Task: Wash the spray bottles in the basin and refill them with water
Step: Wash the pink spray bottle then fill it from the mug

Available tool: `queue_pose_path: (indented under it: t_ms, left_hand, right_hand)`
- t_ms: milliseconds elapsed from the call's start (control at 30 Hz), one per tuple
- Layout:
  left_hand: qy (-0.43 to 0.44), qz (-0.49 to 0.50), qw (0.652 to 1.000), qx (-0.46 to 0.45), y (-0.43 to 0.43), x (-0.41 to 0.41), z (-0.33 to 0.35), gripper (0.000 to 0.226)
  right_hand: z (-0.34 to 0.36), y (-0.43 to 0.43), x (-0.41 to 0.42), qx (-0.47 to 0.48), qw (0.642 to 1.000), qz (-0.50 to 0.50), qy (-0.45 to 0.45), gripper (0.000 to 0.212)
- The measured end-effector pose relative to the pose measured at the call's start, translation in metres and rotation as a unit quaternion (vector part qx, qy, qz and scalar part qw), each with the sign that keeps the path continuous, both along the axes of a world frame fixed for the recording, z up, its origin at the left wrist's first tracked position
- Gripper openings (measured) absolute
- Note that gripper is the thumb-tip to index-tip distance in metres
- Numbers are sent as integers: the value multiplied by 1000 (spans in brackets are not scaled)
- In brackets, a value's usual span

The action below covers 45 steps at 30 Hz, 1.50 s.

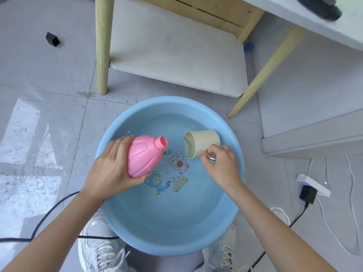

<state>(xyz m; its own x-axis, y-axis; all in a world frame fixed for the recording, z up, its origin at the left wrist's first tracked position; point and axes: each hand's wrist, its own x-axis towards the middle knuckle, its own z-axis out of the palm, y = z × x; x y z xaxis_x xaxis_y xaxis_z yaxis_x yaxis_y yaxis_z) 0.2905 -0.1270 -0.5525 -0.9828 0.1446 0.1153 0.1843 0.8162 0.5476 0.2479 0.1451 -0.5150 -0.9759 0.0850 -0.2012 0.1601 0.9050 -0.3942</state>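
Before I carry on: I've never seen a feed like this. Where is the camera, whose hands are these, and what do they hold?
No machine here: a person works with bare hands, and the one picture comes from a camera on their head, looking down. The left hand grips an uncapped pink bottle, tilted, mouth toward the cup. The right hand holds that beige cup by its handle, tipped on its side. Both are over a blue basin of water on the floor, between the person's shoes. A table stands beyond; a charger lies at right.
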Motion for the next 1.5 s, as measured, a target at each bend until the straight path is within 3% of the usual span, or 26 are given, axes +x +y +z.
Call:
queue_pose_path:
  t_ms: [500, 700, 867, 1000, 1133, 1267, 1500]
  left_hand:
    - [-3, -5, 1000, -18, 2, -1, 1, 91]
    - [-4, -5, 1000, -19, 2, -1, 1, 91]
    - [-1, -2, 1000, -16, 1, -1, 1, 91]
    - [2, 2, 1000, -6, 1, -1, 1, 92]
    - [8, 4, 1000, 3, 2, -1, 0, 91]
    - [10, 5, 1000, 14, 0, 0, -2, 91]
    - [9, 15, 998, 52, -2, 2, -2, 91]
  right_hand:
    - [1, 5, 7, -19, 1000, 11, 17, 21]
    - [29, 15, 10, -149, 981, -102, -70, 33]
    - [57, 21, 25, -211, 963, -136, -94, 32]
    - [77, 19, 32, -337, 910, -218, -104, 29]
    - [97, 8, 37, -380, 898, -198, -104, 28]
    - [108, -10, 32, -393, 897, -172, -108, 31]
    - [113, -36, 20, -329, 928, -144, -100, 30]
